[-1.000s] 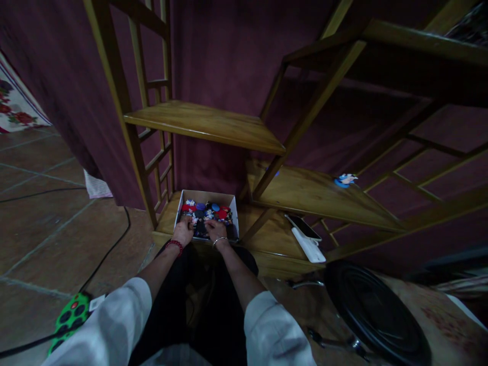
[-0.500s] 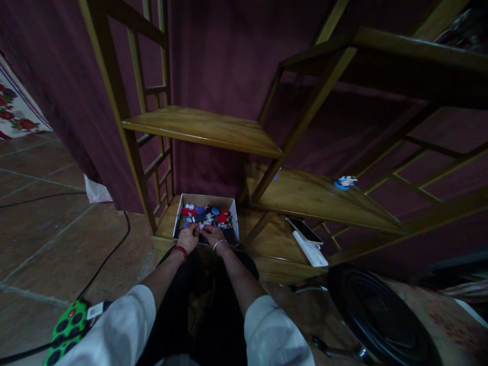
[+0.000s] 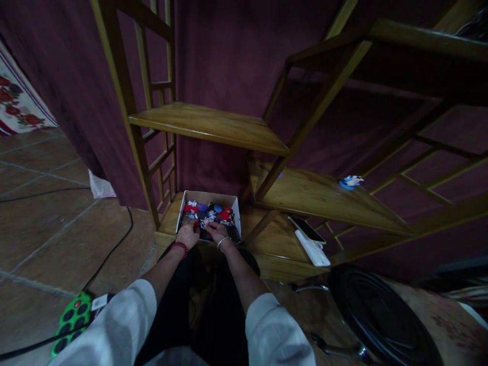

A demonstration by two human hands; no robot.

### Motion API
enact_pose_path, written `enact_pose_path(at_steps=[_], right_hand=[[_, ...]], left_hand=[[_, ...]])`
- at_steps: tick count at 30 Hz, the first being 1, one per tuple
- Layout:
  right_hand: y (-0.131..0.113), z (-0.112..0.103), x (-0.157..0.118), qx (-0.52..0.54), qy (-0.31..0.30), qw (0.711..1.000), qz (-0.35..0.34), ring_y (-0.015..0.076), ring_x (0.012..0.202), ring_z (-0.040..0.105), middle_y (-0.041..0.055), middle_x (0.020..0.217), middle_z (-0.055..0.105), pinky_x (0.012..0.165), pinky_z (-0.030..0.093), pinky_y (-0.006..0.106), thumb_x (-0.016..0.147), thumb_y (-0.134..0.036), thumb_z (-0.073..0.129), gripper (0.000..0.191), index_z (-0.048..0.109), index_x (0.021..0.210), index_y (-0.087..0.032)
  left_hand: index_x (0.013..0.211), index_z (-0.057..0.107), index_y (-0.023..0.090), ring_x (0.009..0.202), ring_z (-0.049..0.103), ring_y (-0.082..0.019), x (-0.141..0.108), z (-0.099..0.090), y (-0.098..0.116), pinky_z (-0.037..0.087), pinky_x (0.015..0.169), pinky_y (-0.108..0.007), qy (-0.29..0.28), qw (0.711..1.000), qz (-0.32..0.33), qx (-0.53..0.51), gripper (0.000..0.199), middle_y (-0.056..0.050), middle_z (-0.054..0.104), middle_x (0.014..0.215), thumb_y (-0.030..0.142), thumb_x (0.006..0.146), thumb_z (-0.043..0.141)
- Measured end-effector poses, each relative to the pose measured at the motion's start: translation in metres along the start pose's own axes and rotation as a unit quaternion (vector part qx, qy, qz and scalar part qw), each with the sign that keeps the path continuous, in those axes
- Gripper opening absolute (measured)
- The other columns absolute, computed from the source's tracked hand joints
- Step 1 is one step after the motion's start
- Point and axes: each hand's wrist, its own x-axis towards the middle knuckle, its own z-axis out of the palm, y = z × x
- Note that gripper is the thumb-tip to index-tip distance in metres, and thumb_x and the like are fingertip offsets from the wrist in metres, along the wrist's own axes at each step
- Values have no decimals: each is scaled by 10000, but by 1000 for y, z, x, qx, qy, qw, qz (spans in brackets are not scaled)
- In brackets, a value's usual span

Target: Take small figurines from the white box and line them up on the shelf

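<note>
Wooden shelf unit [image 3: 213, 127]: while its upper boards stand beyond both hands, the lowest runs just under them, presumably chosen as a work surface at knee level.
Black round seat [image 3: 383, 317]: well to the right of the right hand, on the floor, apart from the shelf and out of the arms' way.
Open box [image 3: 209, 196]: around both hands, on the lowest board; its low walls would keep small pieces from straying.
Green power strip [image 3: 74, 317]: on the floor, well to the left of the left hand, beside the left sleeve.
White slab [image 3: 311, 249]: right of the right hand, on the lowest board, likely set aside there to free the hands.
Phone [image 3: 308, 230]: right of the right hand, overlapping the white slab.
Left hand [image 3: 188, 235]: fingers curled down at a red piece [image 3: 197, 223], in the box.
Right hand [image 3: 217, 232]: fingers bent over a pale figure [image 3: 207, 222], close beside the left; too dim and small to tell whether either hand grips.
Small figures [image 3: 225, 214]: heaped just ahead of the fingers, within easy reach.
Blue-based figure [image 3: 349, 182]: alone on a middle board, beyond and right of the right hand.
</note>
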Motion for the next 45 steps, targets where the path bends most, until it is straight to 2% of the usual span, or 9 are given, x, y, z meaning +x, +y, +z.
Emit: enact_pose_path(at_steps=[8, 15, 20, 23, 28, 34, 38, 41, 45], right_hand=[[-3, -1, -1, 125, 25, 991, 41, 107, 602, 538, 3, 736, 611, 570, 472, 237, 553, -468, 641, 375, 636, 757, -153], [-5, -5, -5, 141, -46, 989, 25, 115, 636, 555, 9, 725, 614, 591, 475, 240, 555, -463, 659, 364, 634, 740, -151], [-1, -5, -4, 141, -50, 989, 13, 127, 687, 569, 10, 733, 623, 641, 478, 256, 557, -456, 662, 364, 641, 753, -150], [0, -4, -1, 162, -21, 986, 18, 109, 637, 560, -1, 689, 611, 623, 473, 241, 543, -444, 670, 358, 636, 735, -144], [-3, 1, 6, 185, 67, 980, 23, 93, 551, 538, -24, 602, 572, 576, 470, 232, 528, -410, 666, 300, 596, 649, -146], [-1, 1, 14, 118, 80, 990, 14, 124, 593, 568, -4, 631, 600, 578, 469, 241, 559, -390, 631, 264, 601, 670, -153], [-3, 1, 16, 128, 80, 989, 6, 126, 623, 585, 2, 709, 624, 577, 476, 237, 597, -384, 600, 308, 597, 821, -172], [-8, 4, 14, 167, 57, 984, -1, 126, 646, 594, 6, 813, 626, 562, 481, 233, 593, -357, 603, 417, 560, 974, -193], [-14, 8, 9, 176, 33, 984, 7, 120, 588, 584, 13, 824, 610, 485, 455, 218, 567, -337, 614, 455, 545, 989, -183]], left_hand=[[1156, 486, 180, 986, 547, -190, -1, -3, 3, 397, 837, -260, -49, 998, -10, 27, 439, -98, 570, 1109, 290, 731, 508], [1205, 443, 175, 952, 569, -213, -4, -2, 5, 407, 813, -276, -61, 998, 25, 5, 525, -106, 600, 1047, 282, 704, 555], [1148, 493, 179, 907, 584, -210, -5, 1, 4, 418, 786, -272, -52, 998, 33, 9, 460, -93, 623, 971, 290, 706, 553], [1108, 529, 196, 872, 590, -200, -6, 2, 2, 428, 770, -271, -46, 998, 46, 7, 412, -79, 620, 952, 318, 715, 535], [1089, 555, 181, 921, 554, -182, -4, 2, 1, 414, 821, -257, 11, 1000, 20, -8, 446, -89, 534, 1065, 393, 697, 546], [959, 614, 174, 861, 558, -172, -3, 0, -1, 424, 799, -267, 6, 998, -17, -62, 378, -70, 558, 966, 426, 683, 553], [1020, 593, 177, 872, 558, -168, -2, 1, -1, 425, 810, -275, 13, 993, -30, -111, 381, -60, 588, 957, 391, 710, 537], [1046, 578, 184, 777, 587, -143, 3, 3, -2, 459, 748, -263, -8, 967, -80, -242, 352, -42, 619, 875, 346, 740, 514], [1016, 535, 126, 585, 599, -108, 8, 1, -1, 500, 657, -264, -28, 848, -177, -499, 289, -34, 609, 762, 241, 754, 495]])
